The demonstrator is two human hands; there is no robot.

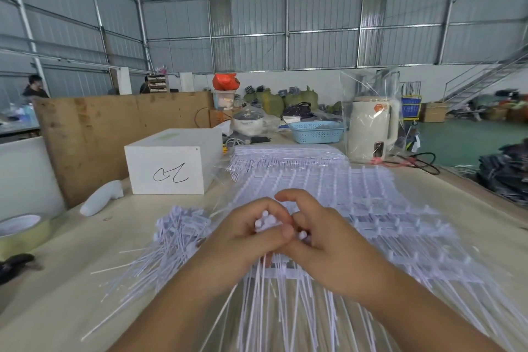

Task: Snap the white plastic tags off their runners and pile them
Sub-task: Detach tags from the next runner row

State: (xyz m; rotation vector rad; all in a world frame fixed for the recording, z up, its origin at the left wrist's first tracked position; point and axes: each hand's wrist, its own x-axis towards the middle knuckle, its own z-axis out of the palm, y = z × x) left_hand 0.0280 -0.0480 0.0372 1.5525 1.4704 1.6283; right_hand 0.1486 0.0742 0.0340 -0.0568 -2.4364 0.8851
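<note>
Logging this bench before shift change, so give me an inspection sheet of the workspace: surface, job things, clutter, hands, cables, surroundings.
Surface: pale wooden table.
Job's things: stacked runners of tags ahead; pile of loose tags at left.
Clutter: white box, tape roll, blue basket, bagged kettle.
Hands: left hand and right hand both grip a bunch of tags.
Cables: black cord beside the kettle.
Surroundings: metal-walled warehouse, staircase at right.
</note>
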